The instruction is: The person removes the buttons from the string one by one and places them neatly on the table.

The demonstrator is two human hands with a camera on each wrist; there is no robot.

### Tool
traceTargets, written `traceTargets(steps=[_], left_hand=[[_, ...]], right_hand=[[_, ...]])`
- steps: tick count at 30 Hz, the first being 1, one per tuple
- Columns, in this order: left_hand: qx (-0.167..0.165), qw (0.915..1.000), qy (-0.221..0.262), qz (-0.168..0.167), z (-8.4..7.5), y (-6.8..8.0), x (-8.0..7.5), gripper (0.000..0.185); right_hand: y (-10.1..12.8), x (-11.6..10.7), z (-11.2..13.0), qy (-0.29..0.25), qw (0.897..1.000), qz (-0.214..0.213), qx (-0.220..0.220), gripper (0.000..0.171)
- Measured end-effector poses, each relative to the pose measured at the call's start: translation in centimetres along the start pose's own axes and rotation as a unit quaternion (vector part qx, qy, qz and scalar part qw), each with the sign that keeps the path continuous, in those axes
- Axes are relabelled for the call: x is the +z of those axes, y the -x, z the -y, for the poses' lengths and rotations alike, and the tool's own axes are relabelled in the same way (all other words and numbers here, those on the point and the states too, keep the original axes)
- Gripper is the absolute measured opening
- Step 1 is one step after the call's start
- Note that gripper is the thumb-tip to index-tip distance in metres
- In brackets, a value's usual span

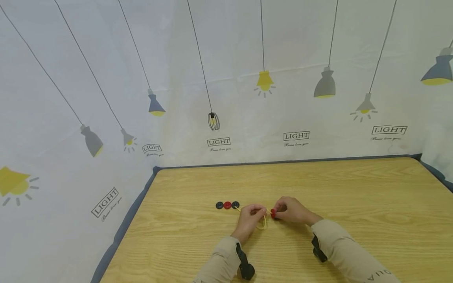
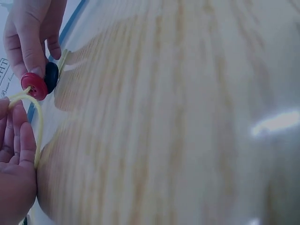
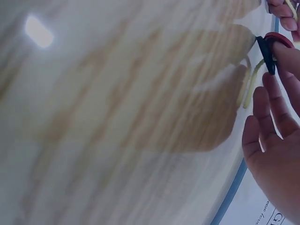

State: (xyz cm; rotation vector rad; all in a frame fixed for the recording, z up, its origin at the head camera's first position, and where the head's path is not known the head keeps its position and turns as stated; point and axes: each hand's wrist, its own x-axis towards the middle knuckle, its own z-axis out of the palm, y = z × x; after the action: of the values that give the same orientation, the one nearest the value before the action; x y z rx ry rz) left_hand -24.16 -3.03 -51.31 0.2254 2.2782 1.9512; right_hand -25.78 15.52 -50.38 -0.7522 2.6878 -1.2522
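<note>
Right hand (image 1: 291, 210) has its grip pinched on a small round red plastic button (image 2: 33, 85), with a dark round button (image 2: 51, 76) stacked right behind it between those fingertips. From the left wrist view, the pale yellow cord (image 2: 37, 123) runs straight up to the red button's holes, though I cannot tell whether the tip is through yet. The left hand (image 1: 249, 217) is closed on that cord, fingers curled round it just beside the red button, and a loop of slack droops below the hand onto the bench (image 1: 354, 188).

Both hands are working close together, nearly touching, around the middle of the bench and a bit toward its near edge.

Move outward and there's a short row lying flat on the wood: a dark button (image 1: 219, 205), a second red button (image 1: 227, 204) and another dark button (image 1: 235, 204), side by side and touching, just to the left of the left hand, toward the bench's left edge. The cord seems to lead toward that row, but whether those three are already strung on it is too small to tell.

So by my reckoning the job is under way, not finished: the pair in the right hand is at the cord now. If the row is loose, three remain to go on; if it's strung, this pair may be the last.
</note>
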Motion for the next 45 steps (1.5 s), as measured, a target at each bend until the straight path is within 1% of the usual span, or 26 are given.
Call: traceTargets(steps=[5, 10, 16, 19, 24, 28, 32, 38, 42, 45], left_hand=[[0.018, 0.9989, -0.037, 0.023, 0.1, 0.3, -0.3, 0.013], [0.024, 0.9952, -0.081, 0.049, 0.2, 0.4, -0.5, 0.013], [0.026, 0.9926, -0.100, 0.065, 0.0, 0.5, -0.4, 0.017], [0.033, 0.9928, -0.099, 0.058, 0.0, 0.5, -0.1, 0.023], [0.058, 0.9938, -0.089, 0.033, -0.1, 0.5, 0.5, 0.031], [0.062, 0.9948, -0.079, 0.017, -0.1, 0.4, 0.9, 0.032], [0.061, 0.9948, -0.081, 0.006, 0.0, 0.4, 1.1, 0.032], [0.063, 0.9945, -0.083, 0.000, -0.1, 0.3, 1.2, 0.030], [0.076, 0.9940, -0.078, 0.005, -0.2, 0.2, 1.2, 0.025], [0.079, 0.9932, -0.085, 0.008, -0.3, 0.2, 1.1, 0.025]], right_hand=[[0.0, 0.0, 0.3, 0.001, 1.000, -0.018, -0.005, 0.003], [0.1, -0.1, 0.3, 0.003, 0.999, -0.034, 0.000, 0.004], [0.1, -0.2, 0.5, -0.016, 0.999, -0.036, -0.005, 0.006], [0.2, -0.3, 0.6, -0.023, 0.999, -0.034, -0.009, 0.006], [0.2, -0.2, 0.8, -0.026, 0.999, -0.032, -0.022, 0.008], [0.1, -0.1, 0.8, -0.023, 0.999, -0.031, -0.028, 0.008], [0.1, -0.1, 0.7, -0.024, 0.999, -0.028, -0.031, 0.007], [0.2, -0.1, 0.9, -0.038, 0.998, -0.022, -0.035, 0.007], [0.2, -0.1, 0.9, -0.042, 0.998, -0.022, -0.033, 0.004], [0.3, -0.1, 0.9, -0.040, 0.999, -0.020, -0.025, 0.005]])
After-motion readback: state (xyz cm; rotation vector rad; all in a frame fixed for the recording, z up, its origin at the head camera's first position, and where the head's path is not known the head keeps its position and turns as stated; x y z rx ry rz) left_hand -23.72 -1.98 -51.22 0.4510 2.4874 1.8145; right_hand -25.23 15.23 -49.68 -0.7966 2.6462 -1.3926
